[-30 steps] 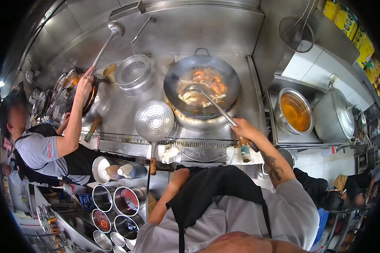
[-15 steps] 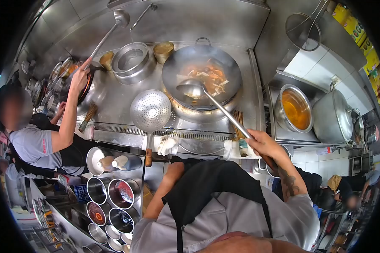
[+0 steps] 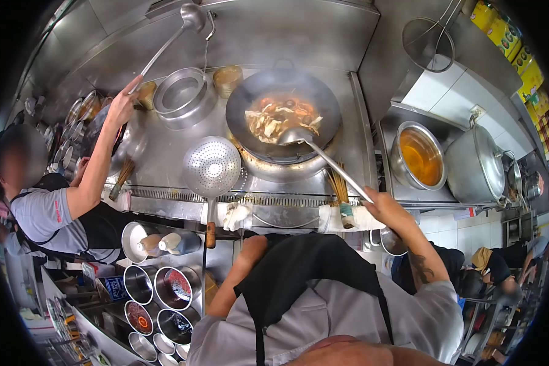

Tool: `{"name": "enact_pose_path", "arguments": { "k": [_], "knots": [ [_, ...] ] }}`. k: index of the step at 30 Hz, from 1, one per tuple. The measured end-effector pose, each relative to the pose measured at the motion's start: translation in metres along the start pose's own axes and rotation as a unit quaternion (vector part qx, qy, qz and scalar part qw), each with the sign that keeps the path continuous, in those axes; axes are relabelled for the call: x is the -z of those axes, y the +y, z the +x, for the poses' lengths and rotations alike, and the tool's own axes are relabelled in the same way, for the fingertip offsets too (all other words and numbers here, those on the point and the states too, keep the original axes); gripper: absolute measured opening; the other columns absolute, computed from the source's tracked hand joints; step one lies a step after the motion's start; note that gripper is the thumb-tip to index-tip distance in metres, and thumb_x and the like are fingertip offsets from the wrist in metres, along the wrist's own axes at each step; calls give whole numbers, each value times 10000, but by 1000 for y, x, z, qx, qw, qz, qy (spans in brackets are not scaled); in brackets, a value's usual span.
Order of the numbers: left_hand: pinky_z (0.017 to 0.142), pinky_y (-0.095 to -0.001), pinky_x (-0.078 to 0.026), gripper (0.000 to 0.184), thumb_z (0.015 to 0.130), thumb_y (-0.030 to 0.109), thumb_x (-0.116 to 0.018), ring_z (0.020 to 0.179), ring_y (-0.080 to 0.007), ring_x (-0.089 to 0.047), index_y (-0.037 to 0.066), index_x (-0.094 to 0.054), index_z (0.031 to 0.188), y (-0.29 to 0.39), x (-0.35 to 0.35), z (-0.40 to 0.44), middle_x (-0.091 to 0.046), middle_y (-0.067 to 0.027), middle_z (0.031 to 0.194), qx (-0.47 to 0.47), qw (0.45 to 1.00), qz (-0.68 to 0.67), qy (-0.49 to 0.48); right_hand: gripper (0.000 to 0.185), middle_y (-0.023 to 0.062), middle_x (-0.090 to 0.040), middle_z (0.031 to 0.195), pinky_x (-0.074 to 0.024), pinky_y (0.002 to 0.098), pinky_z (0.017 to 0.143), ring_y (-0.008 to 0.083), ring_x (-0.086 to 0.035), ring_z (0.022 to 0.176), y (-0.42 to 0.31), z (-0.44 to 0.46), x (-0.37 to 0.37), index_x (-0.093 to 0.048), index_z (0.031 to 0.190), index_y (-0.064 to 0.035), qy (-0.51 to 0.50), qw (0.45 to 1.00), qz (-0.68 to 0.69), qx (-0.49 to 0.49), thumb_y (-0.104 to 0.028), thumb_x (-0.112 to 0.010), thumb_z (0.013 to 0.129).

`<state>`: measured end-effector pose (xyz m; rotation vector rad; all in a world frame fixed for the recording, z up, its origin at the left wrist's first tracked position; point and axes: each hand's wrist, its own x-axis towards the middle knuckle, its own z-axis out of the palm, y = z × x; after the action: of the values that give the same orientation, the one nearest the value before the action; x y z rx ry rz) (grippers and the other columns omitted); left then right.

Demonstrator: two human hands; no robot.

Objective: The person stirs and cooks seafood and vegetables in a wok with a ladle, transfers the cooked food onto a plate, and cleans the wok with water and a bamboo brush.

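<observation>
My right hand [image 3: 386,208] is wrapped around the long handle of a steel ladle [image 3: 337,168]. The ladle's bowl rests among the food at the near side of a wok [image 3: 238,107] on the burner. In the wok, pale slices and orange pieces [image 3: 280,119] lie in brownish liquid, with steam rising. My left hand [image 3: 254,246] is low at my waist against the black apron, near the stove's front edge; its fingers are hidden. Forward and left of that hand, a perforated strainer [image 3: 211,165] with a wooden handle lies across the stove's front, beside a white cloth [image 3: 238,215].
On the left, a co-worker [image 3: 55,207] raises another ladle [image 3: 165,49]. Stacked steel pots [image 3: 183,100] stand left of the wok. A bowl of orange liquid [image 3: 419,157] and a large lidded pot [image 3: 476,165] are right. Sauce containers [image 3: 177,287] stand lower left.
The ladle's bowl has moved toward the near right side of the wok, and more pale slices show on the left. My right hand has shifted slightly right. The co-worker's ladle has swung slightly right.
</observation>
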<state>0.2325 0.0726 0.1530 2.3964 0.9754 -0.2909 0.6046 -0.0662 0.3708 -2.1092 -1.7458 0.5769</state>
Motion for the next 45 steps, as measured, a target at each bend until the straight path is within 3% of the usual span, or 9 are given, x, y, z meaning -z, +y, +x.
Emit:
{"name": "enact_pose_path", "arguments": {
  "k": [8,11,14,20,23,26,31,37,45],
  "knots": [
    [751,-507,-513,261,829,243,-545,873,-379,-663,21,-683,826,-4,-1,-1,-680,-210,893,-1,1000,9,1,375,299,-622,864,-479,512,774,463,-603,870,54,34,-14,-523,1202,13,53,994,-86,-37,-157,-571,870],
    [743,-503,-515,260,836,243,-539,871,-373,-664,26,-681,826,-9,-10,6,-681,-200,889,-30,998,48,14,315,275,-626,795,-502,430,664,393,-638,713,74,81,-41,-560,1127,46,171,984,-38,36,-158,-585,888],
    [742,-503,-515,258,837,241,-537,870,-371,-664,27,-680,826,-8,-10,5,-682,-199,888,-29,998,46,17,266,238,-623,709,-508,457,613,366,-648,627,45,123,-37,-553,1063,22,123,980,83,-130,-185,-568,896],
    [739,-503,-516,255,838,237,-534,868,-369,-665,28,-680,826,-8,-7,-4,-683,-195,886,-18,999,28,17,200,88,-527,553,-430,357,429,183,-545,419,44,219,-55,-538,946,16,188,951,227,-98,-181,-565,925],
    [738,-502,-516,253,839,235,-533,867,-367,-666,29,-679,826,-11,-8,-10,-683,-193,885,-16,999,23,19,187,44,-507,560,-411,321,406,146,-503,403,37,244,-75,-538,918,0,161,944,254,-136,-185,-561,937],
    [737,-502,-516,252,840,233,-531,866,-366,-666,30,-679,825,-14,-10,-14,-683,-191,883,-11,1000,18,22,163,26,-502,580,-398,292,391,137,-481,405,19,245,-97,-535,897,-26,66,868,463,-166,-181,-559,944],
    [734,-501,-516,249,842,230,-529,864,-364,-667,31,-679,825,-15,-5,-17,-684,-188,881,-8,999,10,31,98,2,-524,631,-386,256,367,97,-482,433,-1,201,-93,-533,911,-63,-73,840,519,-139,-150,-562,943],
    [730,-504,-516,245,848,219,-516,864,-356,-668,34,-674,820,-14,-1,-15,-685,-181,872,-8,999,30,28,108,-15,-516,623,-382,252,369,85,-469,419,10,152,-38,-553,928,-41,-64,880,436,-177,-148,-564,940],
    [719,-515,-518,214,814,218,-561,856,-385,-657,29,-660,809,-16,-6,-7,-670,-201,854,-35,999,22,24,180,37,-523,601,-425,317,412,139,-500,414,44,187,-80,-578,911,6,146,937,279,-152,-173,-578,917]
  ]
}}
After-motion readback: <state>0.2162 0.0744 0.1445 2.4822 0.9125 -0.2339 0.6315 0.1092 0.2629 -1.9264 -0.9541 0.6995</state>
